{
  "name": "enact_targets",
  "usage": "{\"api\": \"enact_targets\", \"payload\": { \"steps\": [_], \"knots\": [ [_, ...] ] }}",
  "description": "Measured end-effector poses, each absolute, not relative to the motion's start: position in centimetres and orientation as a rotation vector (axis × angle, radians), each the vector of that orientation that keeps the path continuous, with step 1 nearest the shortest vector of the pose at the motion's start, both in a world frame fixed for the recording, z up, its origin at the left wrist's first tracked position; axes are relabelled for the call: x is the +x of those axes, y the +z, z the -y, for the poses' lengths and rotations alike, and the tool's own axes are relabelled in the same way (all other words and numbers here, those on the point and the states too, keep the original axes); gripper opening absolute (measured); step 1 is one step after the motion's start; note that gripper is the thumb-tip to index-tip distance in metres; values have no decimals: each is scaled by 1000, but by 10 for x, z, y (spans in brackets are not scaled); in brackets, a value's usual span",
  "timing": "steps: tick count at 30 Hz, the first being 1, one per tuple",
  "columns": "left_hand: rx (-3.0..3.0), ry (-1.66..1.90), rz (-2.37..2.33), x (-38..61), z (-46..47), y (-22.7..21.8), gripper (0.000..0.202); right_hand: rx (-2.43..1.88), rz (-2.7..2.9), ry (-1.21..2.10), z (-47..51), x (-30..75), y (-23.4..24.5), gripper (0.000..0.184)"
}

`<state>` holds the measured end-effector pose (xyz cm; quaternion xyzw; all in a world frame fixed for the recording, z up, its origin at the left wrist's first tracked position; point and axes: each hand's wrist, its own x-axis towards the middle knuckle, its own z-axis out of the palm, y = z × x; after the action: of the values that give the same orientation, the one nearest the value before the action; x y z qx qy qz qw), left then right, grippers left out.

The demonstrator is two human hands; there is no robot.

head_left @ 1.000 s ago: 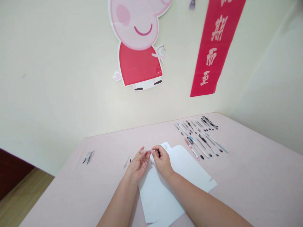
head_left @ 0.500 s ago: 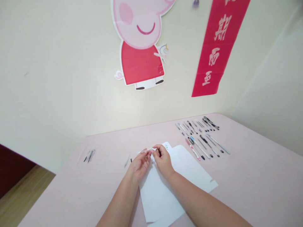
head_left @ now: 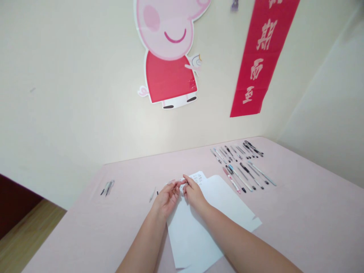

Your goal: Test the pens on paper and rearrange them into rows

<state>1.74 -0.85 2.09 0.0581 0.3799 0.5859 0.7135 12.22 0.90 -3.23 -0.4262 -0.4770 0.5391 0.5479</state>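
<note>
Left hand (head_left: 167, 199) is at the paper's left edge, palm partly turned up, fingers bent and tips drawn together. Right hand (head_left: 195, 192) faces it over the far part of the sheet, fingers curled, index finger reaching toward the left fingertips. Both sets of fingertips meet or nearly meet; whether either hand grips a small item cannot be told, the spot being too small and partly hidden by the fingers. Paper (head_left: 196, 235) lies flat on the pink table (head_left: 313, 212), beneath and between the forearms, with handwriting (head_left: 198, 178) along its far edge, illegible at this size, and a nick near its right corner. Just left of the left hand lie a slim pale piece (head_left: 152, 194) and a short dark piece (head_left: 157, 193). Farther left, well apart, is a small cluster of slender parts (head_left: 107, 188). Right of the paper, pens are set out in two groups: the near row (head_left: 251, 175) includes a pink pen (head_left: 233, 181) closest to the sheet, with a black cap (head_left: 243, 189) beside its near end; the far row (head_left: 237, 152) sits behind, toward the wall. On the wall hang a pig cutout (head_left: 172, 77) and a red banner (head_left: 264, 57) bearing white characters.
</note>
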Motion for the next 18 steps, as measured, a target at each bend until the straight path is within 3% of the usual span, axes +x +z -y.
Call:
{"api": "enact_targets", "payload": {
  "steps": [7,14,18],
  "knots": [
    [127,1350,-876,11,5,17,21,-932,843,1406,-8,120,-26,60],
    [181,1353,-829,9,5,13,18,-914,886,1383,-5,128,-15,33],
    [187,1363,-842,11,6,15,20,-954,974,1335,-5,128,-15,36]
  ]
}}
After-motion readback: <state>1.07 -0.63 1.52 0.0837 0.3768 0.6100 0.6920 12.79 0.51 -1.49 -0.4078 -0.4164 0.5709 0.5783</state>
